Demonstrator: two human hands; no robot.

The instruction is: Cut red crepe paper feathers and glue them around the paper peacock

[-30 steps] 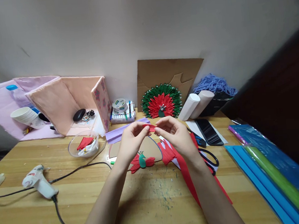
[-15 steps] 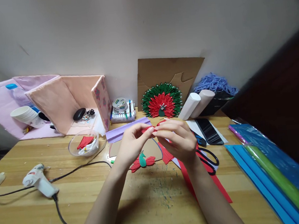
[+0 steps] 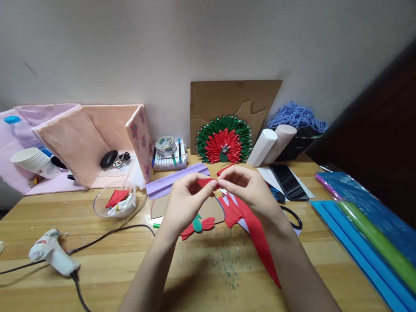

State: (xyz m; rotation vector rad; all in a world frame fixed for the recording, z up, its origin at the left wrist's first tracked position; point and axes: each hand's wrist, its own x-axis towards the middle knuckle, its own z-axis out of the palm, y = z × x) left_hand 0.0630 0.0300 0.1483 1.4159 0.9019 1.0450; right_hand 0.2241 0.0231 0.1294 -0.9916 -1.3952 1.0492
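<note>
My left hand [image 3: 185, 202] and my right hand [image 3: 250, 191] meet above the middle of the wooden table [image 3: 96, 289], both pinching a small red paper piece [image 3: 207, 181] between fingertips. Below them lies a little paper peacock [image 3: 197, 224] with a green body and red feathers on a brown card [image 3: 207, 209]. Red paper strips [image 3: 258, 234] lie under my right wrist. A finished red and green peacock fan [image 3: 224, 141] leans on cardboard [image 3: 234, 99] at the back.
A glue gun [image 3: 51, 252] with its black cord lies front left, by a glass bowl [image 3: 115, 200] of scraps. Black scissors [image 3: 293, 216], a dark phone [image 3: 287, 182], white rolls [image 3: 262, 148] and blue and green paper rolls [image 3: 378, 242] fill the right side. Markers [image 3: 169, 159] and a pink box [image 3: 92, 142] stand behind.
My hands stayed together on the red piece, fingers working it slightly; my right hand shifted a little nearer and lower. The view moved a little.
</note>
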